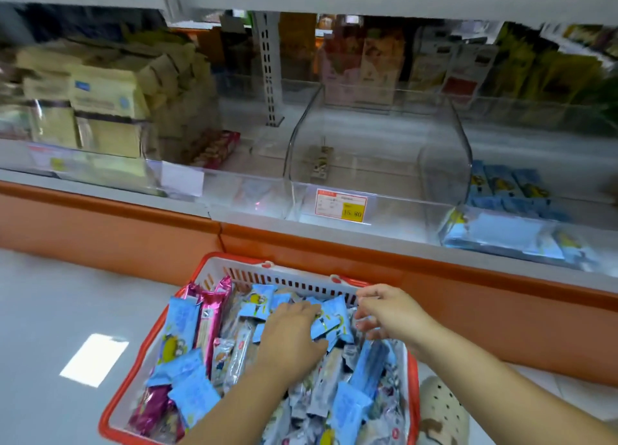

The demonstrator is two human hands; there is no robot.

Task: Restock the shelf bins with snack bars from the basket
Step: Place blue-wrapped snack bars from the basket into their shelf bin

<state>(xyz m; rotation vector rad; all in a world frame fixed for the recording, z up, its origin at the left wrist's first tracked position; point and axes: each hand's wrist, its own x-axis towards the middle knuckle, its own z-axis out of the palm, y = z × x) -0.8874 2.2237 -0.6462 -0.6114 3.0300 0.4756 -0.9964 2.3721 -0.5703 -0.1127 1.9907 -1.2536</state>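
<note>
Grey shop floor: red plastic basket (287,280) parked just below nearly bare clear acrylic shelf bin (401,207), likely for short reach. Blue-wrapped snack bars (182,324) heaped inside; left hand (291,336) flat on them, fingers straight; right hand (389,310) hovering, loosely curled, empty.

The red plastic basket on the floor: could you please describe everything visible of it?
The red-rimmed plastic basket, its white walls slotted, stands on the pale floor before the orange shelf base. It is heaped with blue, silver and pink wrapped snack bars. The left hand rests on them; the right hand hovers by the far rim.
</note>
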